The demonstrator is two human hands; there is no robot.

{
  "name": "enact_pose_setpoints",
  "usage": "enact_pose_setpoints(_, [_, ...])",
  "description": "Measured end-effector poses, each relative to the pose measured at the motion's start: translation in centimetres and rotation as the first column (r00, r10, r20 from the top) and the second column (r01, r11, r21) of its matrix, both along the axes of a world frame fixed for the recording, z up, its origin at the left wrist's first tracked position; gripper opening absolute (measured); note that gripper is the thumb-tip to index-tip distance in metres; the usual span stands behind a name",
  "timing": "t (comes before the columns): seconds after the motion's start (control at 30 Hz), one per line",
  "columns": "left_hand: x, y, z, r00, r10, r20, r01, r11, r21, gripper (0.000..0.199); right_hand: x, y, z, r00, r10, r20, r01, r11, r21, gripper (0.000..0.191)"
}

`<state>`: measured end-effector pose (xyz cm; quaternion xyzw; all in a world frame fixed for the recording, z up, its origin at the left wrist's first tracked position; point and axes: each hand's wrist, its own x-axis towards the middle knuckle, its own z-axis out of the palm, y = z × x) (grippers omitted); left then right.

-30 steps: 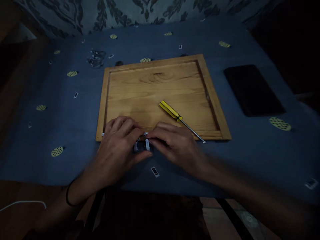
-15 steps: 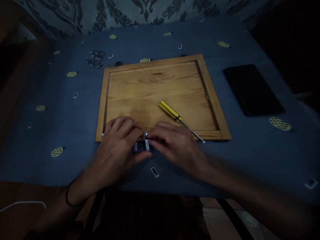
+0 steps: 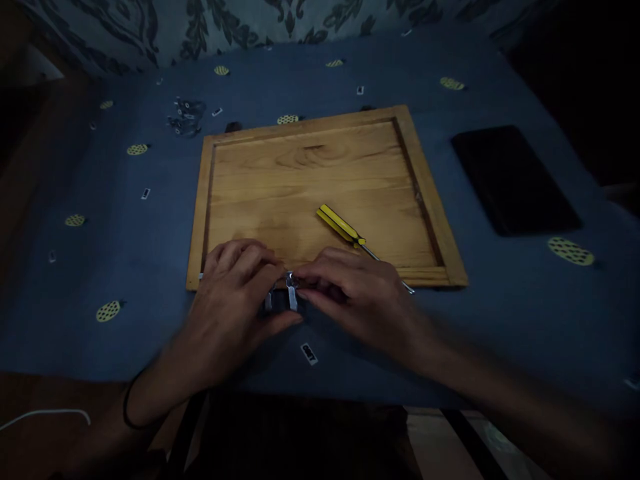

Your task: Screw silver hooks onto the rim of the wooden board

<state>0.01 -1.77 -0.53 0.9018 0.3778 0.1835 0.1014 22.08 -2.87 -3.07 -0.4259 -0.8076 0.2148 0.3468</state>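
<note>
At the near edge of a framed wooden board [image 3: 310, 193], my two hands meet. My right hand [image 3: 357, 287] pinches the top of a small shiny clip-like piece [image 3: 293, 297] between thumb and fingertips. A second similar piece [image 3: 269, 301] hangs beside it, partly behind the fingers of my left hand [image 3: 233, 293]. My left hand is curled over the board's edge, its thumb pointing right below the clip-like pieces. A thin pale tip [image 3: 201, 275] sticks out left of it; most of what it grips is hidden. A yellow-handled screwdriver [image 3: 340, 225] lies on the board, its shaft partly behind my right hand.
A heap of small clear or shiny pieces [image 3: 186, 118] lies at the back left on the blue patterned tablecloth [image 3: 120, 247]. To the right rests a dark flat rectangular object [image 3: 515, 180]. Patterned fabric [image 3: 260, 27] hangs behind the table.
The view has shifted slightly. Both hands stay at the board's near edge, and the right fingertips have moved a little on the clip-like piece, showing more of its top.
</note>
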Motion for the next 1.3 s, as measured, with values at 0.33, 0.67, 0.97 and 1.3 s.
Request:
enact_pose_setpoints(0.33, [-0.11,-0.13,0.13,1.000,0.008,-0.019,-0.008,1.000,-0.008,0.032,-0.20,0.11,0.06,0.998,0.034,0.047,-0.034,0.999,0.004,0.024])
enact_pose_setpoints(0.67, [-0.11,-0.21,0.16,1.000,0.009,-0.023,-0.009,1.000,-0.015,0.038,-0.44,-0.06,0.05,0.992,-0.001,0.126,0.002,1.000,-0.004,0.020])
enact_pose_setpoints(0.97, [-0.15,-0.15,0.19,1.000,0.021,-0.019,-0.022,0.999,-0.040,0.035,-0.59,-0.11,0.22,0.971,0.029,0.238,-0.012,0.997,-0.073,0.020])
enact_pose_setpoints(1.3, [-0.03,-0.11,0.30,1.000,0.005,-0.027,-0.005,1.000,-0.022,0.037,-0.66,-0.25,0.25,0.971,0.032,0.236,-0.019,0.998,-0.057,0.013])
